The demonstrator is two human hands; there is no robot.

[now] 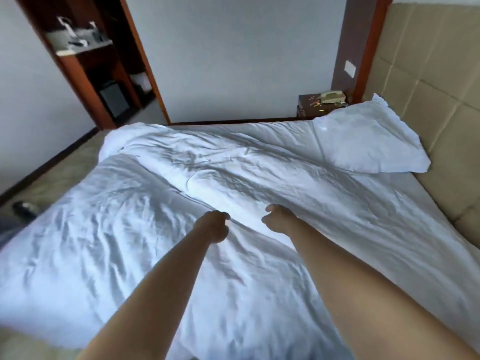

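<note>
Duvet point(124, 229): white and heavily creased, spread across the bed from the foot end on your left to just short of the pillow. Its far left corner is bunched up.
Left hand point(213, 226): clenched down on the duvet near its middle. Creases fan out from the fist, so you seem to have a fold of cloth in it.
Right hand point(279, 220): just beside the left, fingers curled at the cloth. I cannot tell whether any fabric is actually caught between them.
Risk, uneven pull: if only one hand truly has cloth, a tug will skew the duvet and drag new wrinkles toward you.
Risk, middle grip: pulling from the centre may raise a ridge and leave the bunched corner as it is.
Pillow point(363, 141): lies askew against the headboard point(428, 74). A hard shove that way could ride the duvet over it.
Mattress strip point(426, 201): bare on the right, and likely to widen if the cloth slides left.
</note>
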